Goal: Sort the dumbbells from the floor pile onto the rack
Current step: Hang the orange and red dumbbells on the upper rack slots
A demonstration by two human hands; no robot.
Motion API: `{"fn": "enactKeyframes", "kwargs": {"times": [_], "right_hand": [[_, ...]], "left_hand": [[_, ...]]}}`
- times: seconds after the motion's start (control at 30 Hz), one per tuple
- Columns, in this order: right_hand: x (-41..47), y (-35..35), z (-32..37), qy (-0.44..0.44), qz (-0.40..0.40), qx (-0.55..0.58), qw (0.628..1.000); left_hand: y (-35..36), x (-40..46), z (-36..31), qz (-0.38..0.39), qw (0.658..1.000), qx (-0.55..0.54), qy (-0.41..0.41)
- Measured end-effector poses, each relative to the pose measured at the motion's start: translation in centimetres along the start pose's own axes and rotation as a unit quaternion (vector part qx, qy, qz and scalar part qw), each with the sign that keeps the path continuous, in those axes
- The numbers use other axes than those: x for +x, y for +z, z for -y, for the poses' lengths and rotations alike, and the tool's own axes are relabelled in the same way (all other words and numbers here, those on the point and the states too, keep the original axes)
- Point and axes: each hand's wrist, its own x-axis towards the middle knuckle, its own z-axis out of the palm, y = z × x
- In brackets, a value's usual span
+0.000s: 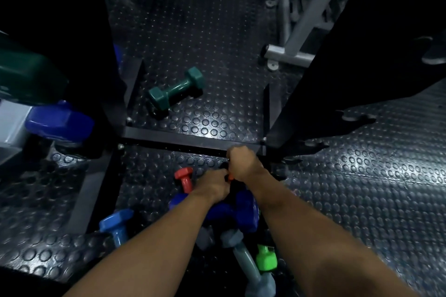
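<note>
Both hands, left hand (213, 184) and right hand (242, 164), curled gripping something small and dark over dumbbell pile (231, 219); item unclear.

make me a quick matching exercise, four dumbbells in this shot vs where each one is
Things:
1. teal dumbbell
2. red dumbbell
3. bright green dumbbell
4. light blue dumbbell

Places:
A. just left of the left hand
B. alone on the floor beyond the black rack bar
C. left edge of the pile, left of the left forearm
D. near bottom of frame, between the forearms

Pairs: 1-B, 2-A, 3-D, 4-C
</note>
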Motion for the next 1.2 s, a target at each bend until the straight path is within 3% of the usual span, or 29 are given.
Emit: {"fn": "enactKeyframes", "kwargs": {"times": [0.2,0.4,0.5,0.67,0.87,0.97,1.1,1.2], "right_hand": [[1.4,0.6,-0.1,0.011,-0.003,-0.013,1.0],[2.3,0.9,-0.8,0.008,-0.011,0.021,1.0],[2.7,0.6,-1.0,0.005,-0.009,0.058,0.998],[2.8,0.6,-1.2,-0.003,-0.013,0.1,0.995],[2.0,0.7,-0.3,-0.048,-0.009,0.065,0.997],[1.8,1.3,0.6,-0.083,-0.029,0.049,0.995],[1.5,2.4,0.5,-0.074,-0.059,0.068,0.993],[2.2,1.8,-0.3,-0.043,-0.097,0.142,0.984]], "left_hand": [[0.8,0.7,-0.8,0.024,0.996,-0.028,-0.083],[1.0,1.1,0.2,0.069,0.98,-0.143,-0.116],[1.5,1.0,0.8,0.049,0.973,-0.193,-0.119],[0.9,0.5,1.3,-0.01,0.975,-0.183,-0.124],[-0.2,-0.2,1.2,0.091,0.926,-0.337,-0.145],[-0.5,-1.0,0.7,0.127,0.911,-0.357,-0.16],[-0.6,-1.3,0.6,0.117,0.898,-0.381,-0.186],[-0.9,-1.1,0.6,0.063,0.887,-0.422,-0.176]]}}
